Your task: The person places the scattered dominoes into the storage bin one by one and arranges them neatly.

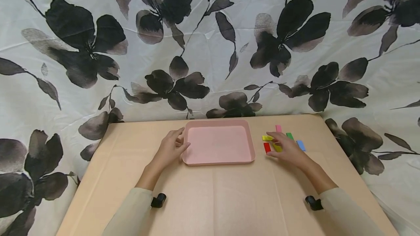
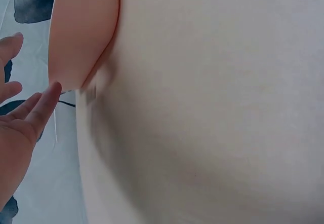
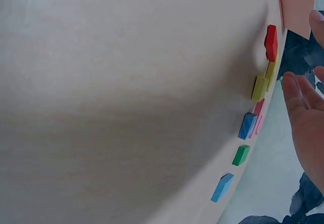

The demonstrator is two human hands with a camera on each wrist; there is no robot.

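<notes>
The left hand [image 1: 170, 148] rests at the left edge of the pink tray [image 1: 218, 160], its fingers [image 2: 43, 105] loosely extended and just touching the rim; they do not curl round it. Placed like this, the hand looks to be steadying the tray so it stays put on the surface [image 1: 210, 199]. The tray sits in the middle of the surface toward its far edge, shallow, rectangular with rounded corners, its bottom bare.

Right of the tray lies a small cluster of flat coloured blocks. The right hand [image 1: 288, 150] hovers over or rests on them, fingers spread narrowly and relaxed, with no clear pinch on any piece; whether a fingertip touches a block cannot be told. The red block [image 1: 267, 147] lies nearest the tray, with a yellow block [image 1: 267, 138] just behind it and a second yellow one [image 1: 277, 148] partly under the hand. A pink block [image 1: 278, 128] lies farthest back, a green block [image 1: 290, 136] beside the hand, and a light blue block [image 1: 300, 145] at the right end. In the right wrist view a darker blue block [image 3: 247, 125] shows too. They are short, thin rectangular pieces in plain matte colours, lying flat and close together, some touching, well within the hand's reach.
</notes>
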